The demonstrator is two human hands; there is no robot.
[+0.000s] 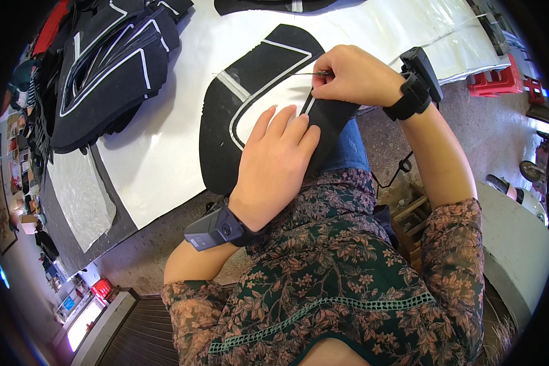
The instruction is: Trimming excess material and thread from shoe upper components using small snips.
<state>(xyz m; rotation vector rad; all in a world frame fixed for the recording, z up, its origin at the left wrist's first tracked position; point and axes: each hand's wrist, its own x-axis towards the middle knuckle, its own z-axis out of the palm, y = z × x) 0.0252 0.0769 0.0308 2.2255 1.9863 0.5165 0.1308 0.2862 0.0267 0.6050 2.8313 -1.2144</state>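
Note:
A black U-shaped fabric piece (216,143) with white piping lies on the white-covered table, its near right part reaching over the edge. My left hand (273,161) rests flat on it, fingers a little apart, their tips by the white line along the inner edge. Over the right arm of the piece, my right hand (357,76) is closed in a pinch. From the pinch a slim, dark, pointed metal tool (316,74) sticks out to the left. Its exact kind cannot be told, because the fingers cover most of it.
A pile of similar black pieces (113,73) with white piping lies at the left of the table. Another black piece (280,5) is at the far edge. Clear plastic sheet (79,189) covers the near left corner. Red stools (497,79) stand beyond the table on the right.

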